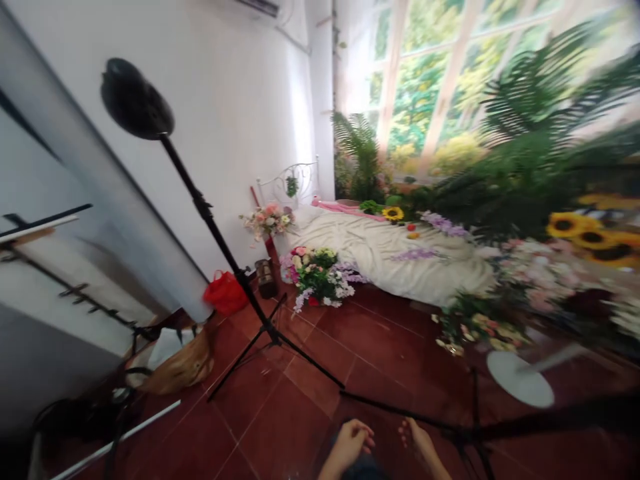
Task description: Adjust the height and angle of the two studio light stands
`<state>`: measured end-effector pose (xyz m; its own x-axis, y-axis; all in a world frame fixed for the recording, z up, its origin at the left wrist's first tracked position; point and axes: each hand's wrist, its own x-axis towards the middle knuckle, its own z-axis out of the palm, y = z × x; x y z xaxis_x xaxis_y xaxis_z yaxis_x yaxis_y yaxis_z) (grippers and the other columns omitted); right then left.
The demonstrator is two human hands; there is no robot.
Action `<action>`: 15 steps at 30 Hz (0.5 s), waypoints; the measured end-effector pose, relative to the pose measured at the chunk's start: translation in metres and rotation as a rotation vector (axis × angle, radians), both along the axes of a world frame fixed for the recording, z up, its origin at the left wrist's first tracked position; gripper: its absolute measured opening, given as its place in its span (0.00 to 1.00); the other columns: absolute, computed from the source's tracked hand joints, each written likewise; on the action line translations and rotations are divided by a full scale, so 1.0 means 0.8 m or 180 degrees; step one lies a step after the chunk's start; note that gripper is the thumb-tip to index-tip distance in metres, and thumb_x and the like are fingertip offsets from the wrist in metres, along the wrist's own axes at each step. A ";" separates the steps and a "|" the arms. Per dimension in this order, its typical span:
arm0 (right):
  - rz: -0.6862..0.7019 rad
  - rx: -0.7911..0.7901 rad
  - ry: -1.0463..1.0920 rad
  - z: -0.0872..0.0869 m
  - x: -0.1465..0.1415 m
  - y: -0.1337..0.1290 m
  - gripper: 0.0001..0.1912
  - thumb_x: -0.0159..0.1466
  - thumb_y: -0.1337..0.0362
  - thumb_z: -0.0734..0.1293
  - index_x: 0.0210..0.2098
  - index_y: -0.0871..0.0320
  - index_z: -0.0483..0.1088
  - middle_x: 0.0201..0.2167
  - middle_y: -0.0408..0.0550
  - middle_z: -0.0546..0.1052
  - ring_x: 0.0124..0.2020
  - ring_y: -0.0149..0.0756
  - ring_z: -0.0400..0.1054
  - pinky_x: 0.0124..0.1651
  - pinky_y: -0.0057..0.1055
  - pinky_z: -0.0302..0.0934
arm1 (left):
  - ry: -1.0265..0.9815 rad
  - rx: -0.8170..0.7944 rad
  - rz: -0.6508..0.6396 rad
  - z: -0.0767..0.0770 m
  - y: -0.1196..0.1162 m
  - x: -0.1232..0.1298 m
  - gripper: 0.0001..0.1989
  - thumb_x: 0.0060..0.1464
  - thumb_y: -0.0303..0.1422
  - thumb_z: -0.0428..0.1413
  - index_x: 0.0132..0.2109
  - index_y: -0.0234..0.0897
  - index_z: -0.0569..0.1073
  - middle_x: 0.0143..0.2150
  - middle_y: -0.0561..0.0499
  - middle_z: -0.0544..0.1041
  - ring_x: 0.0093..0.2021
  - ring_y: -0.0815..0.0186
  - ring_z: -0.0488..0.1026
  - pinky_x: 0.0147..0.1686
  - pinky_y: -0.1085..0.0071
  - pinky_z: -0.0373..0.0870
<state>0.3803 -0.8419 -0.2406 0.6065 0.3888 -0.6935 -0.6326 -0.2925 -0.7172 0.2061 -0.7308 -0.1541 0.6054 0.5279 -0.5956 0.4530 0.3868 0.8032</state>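
Note:
Low in the picture, my left hand (353, 440) is loosely curled in front of my dark clothing, its fingers somewhat apart and holding nothing visible. My right hand (416, 437) hangs a little to its right, palm turned inward, with its fingers slightly bent and apart. No object shows in it. A gap separates the two hands, with the dark red tiled floor (285, 433) beneath them. Just above my right hand runs a thin black stand leg (390, 405).
A black light stand (213, 230) stands on the left, near a red bag (226, 293) and a woven bag (180, 365). Flowers (320, 273) sit beside a cream-covered bed (360, 247). At right are sunflowers (593, 239), palm leaves (530, 133) and a white round base (520, 379).

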 end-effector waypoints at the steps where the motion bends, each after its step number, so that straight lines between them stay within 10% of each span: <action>1: -0.0294 0.0027 0.0161 0.001 0.011 -0.017 0.17 0.47 0.50 0.68 0.17 0.56 0.63 0.13 0.46 0.70 0.13 0.35 0.64 0.17 0.28 0.57 | -0.0045 0.0070 -0.0122 0.007 -0.010 0.012 0.10 0.49 0.37 0.53 0.33 0.33 0.71 0.27 0.50 0.75 0.24 0.71 0.70 0.32 0.71 0.67; 8: -0.1739 0.0506 0.0273 0.063 0.096 -0.151 0.13 0.45 0.56 0.69 0.24 0.58 0.65 0.16 0.43 0.73 0.15 0.28 0.65 0.20 0.23 0.58 | -0.0331 0.0400 -0.1074 0.055 -0.079 0.129 0.12 0.48 0.38 0.53 0.33 0.31 0.71 0.27 0.50 0.74 0.25 0.71 0.69 0.33 0.70 0.66; 15: -0.1929 0.0819 -0.0035 0.134 0.199 -0.292 0.13 0.49 0.56 0.69 0.25 0.58 0.65 0.17 0.41 0.72 0.15 0.26 0.63 0.19 0.22 0.55 | -0.1060 0.0818 -0.1759 0.129 -0.191 0.310 0.14 0.50 0.39 0.54 0.37 0.32 0.71 0.31 0.48 0.75 0.32 0.67 0.72 0.37 0.68 0.68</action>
